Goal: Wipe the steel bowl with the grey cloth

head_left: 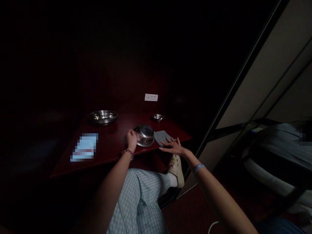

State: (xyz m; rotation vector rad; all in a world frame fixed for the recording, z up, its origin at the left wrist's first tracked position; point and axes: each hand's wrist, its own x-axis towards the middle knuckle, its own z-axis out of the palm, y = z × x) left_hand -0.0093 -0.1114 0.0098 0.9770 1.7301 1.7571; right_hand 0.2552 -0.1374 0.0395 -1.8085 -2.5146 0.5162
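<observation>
An overturned stainless steel bowl (145, 134) sits near the front edge of the dark red table, base up and slightly tilted. My left hand (132, 139) is closed on the left side of its rim. To the right of the bowl lies a grey cloth (161, 137), flat on the tabletop. Over the cloth's right part and the table edge, my right hand (173, 147) is spread with fingers apart; whether its fingertips press on the cloth I cannot tell.
A wide steel bowl (103, 117) stands at the back left, and a small steel dish (158, 117) at the back right. A pixelated light blue sheet (85, 147) lies front left. Behind is a wall socket (151, 97). A clog-wearing foot (176, 171) is below the table edge.
</observation>
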